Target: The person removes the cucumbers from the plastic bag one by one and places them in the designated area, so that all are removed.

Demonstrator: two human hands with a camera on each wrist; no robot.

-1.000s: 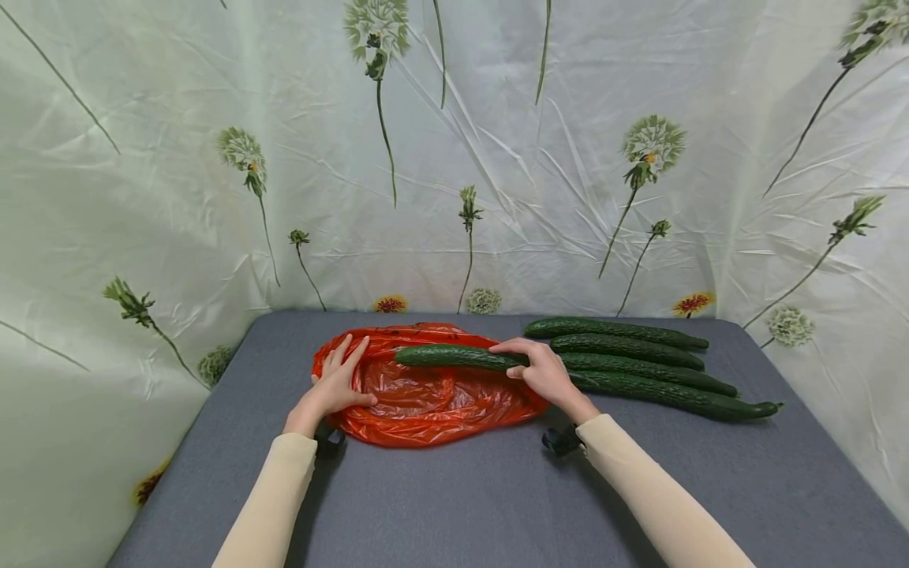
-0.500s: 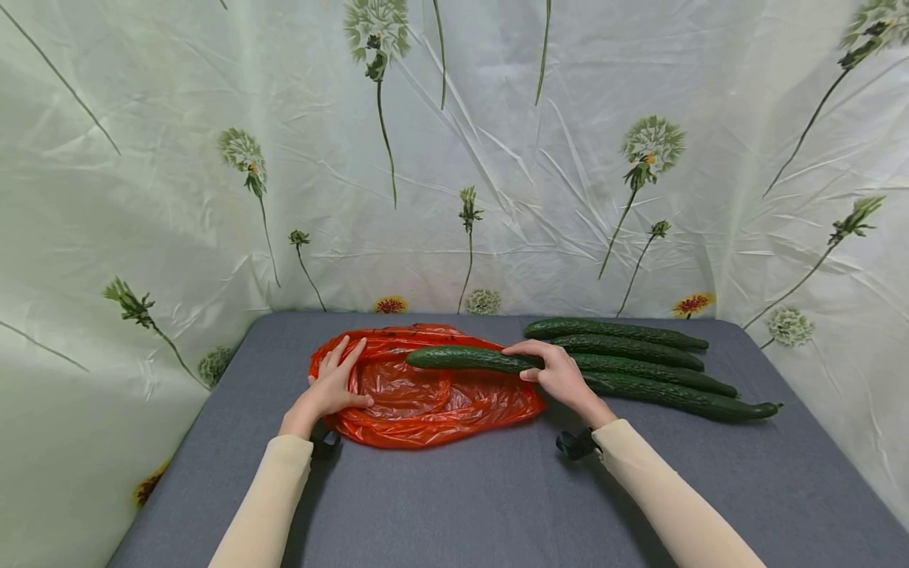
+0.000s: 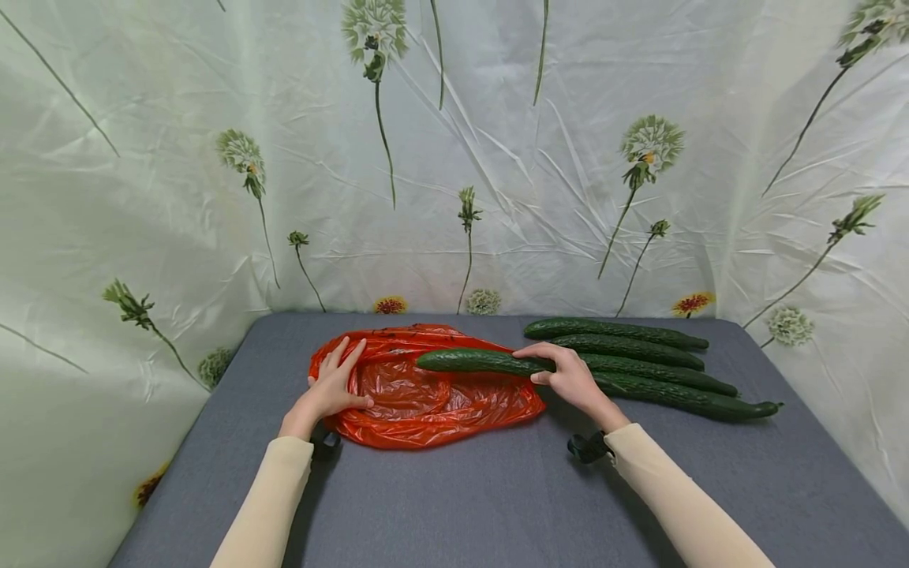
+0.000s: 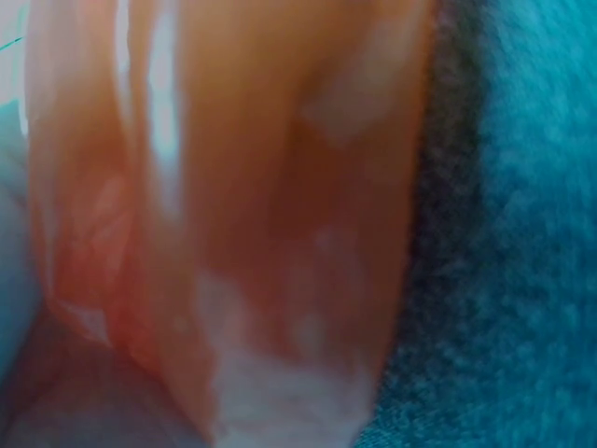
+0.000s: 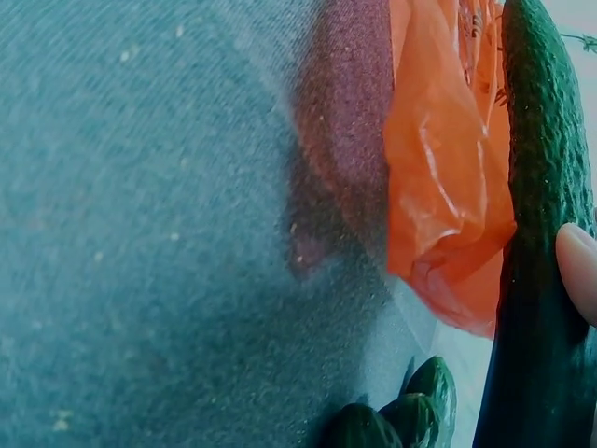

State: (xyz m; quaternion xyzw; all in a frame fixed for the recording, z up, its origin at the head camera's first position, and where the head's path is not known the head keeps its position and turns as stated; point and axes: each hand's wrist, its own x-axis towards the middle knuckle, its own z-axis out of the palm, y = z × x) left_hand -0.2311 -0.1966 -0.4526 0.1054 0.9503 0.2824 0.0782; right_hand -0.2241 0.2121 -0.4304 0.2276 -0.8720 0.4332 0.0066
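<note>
A crumpled red plastic bag (image 3: 426, 422) lies with its mouth spread upward on the grey table. My left hand (image 3: 330, 394) rests at its left end, fingers fairly straight and spread over the far rim, thumb pointing into the mouth. Thin red plastic (image 4: 261, 205) fills much of the left wrist view, blurred. My right hand (image 3: 574, 380) grips a long green cucumber (image 3: 469, 361) from above. Its rounded left end hangs over the bag's mouth, and its right end is hidden behind the hand. In the right wrist view the held cucumber (image 5: 546, 149) stands beside the bag's edge, with the thumb against it.
Several more cucumbers (image 3: 699, 398) lie side by side at the right back of the grey table (image 3: 454, 505), just beyond the right hand. A pale flower-printed curtain (image 3: 454, 158) hangs behind and beside the table.
My right hand and the cucumber have shifted to the right, so less of the cucumber lies over the bag. The left hand and bag have moved only slightly left.
</note>
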